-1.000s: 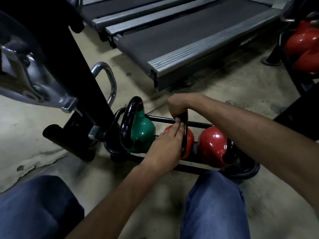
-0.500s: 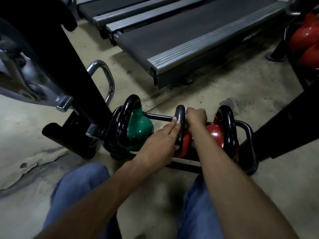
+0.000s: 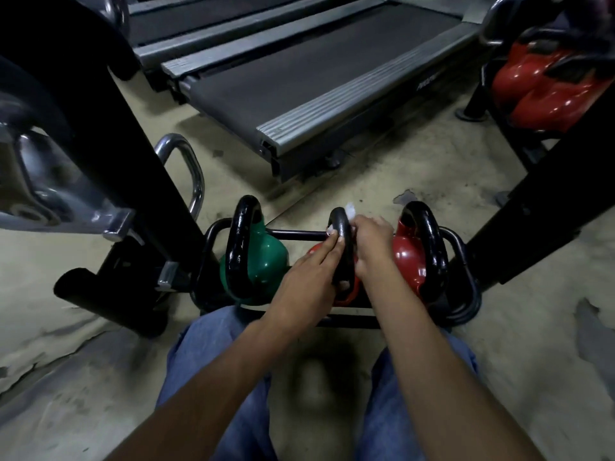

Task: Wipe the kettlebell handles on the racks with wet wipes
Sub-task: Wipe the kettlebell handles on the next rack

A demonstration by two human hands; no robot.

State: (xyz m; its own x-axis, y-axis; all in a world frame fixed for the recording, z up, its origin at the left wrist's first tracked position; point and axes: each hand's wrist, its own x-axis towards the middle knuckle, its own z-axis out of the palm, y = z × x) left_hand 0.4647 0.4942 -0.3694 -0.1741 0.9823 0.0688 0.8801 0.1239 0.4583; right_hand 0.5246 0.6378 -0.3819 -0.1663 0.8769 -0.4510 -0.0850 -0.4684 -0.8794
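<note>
1. Rack: a low black tube frame on the floor, just beyond the person's knees. It carries three kettlebells in a row: the green kettlebell on the left, the middle red kettlebell, and the right red kettlebell.
2. Middle handle: a black loop standing upright between both hands, and the one being wiped.
3. Left hand: its fingers lie along the left face of the loop and the thumb appears hooked round the near lower part, gripping to steady it.
4. Right hand: closed around the wet wipe and pressing it to the right side of the loop. A white corner pokes out at the top.
5. Hazard, coverage: the wipe is bunched small. The strip under the left fingers and the inner curve will probably be missed unless the grip shifts.
6. Hazard, drop: only a little of the wipe shows beyond the fist. A fast stroke could pull it free onto the dirty floor or between the bells.
7. Hazard, knock: the right knuckles sit near the neighbouring black handle. A hard sideways rub could strike it.
8. Hazard, rocking: a strong push may tilt the round bell on its rails and pinch the steadying thumb.
</note>
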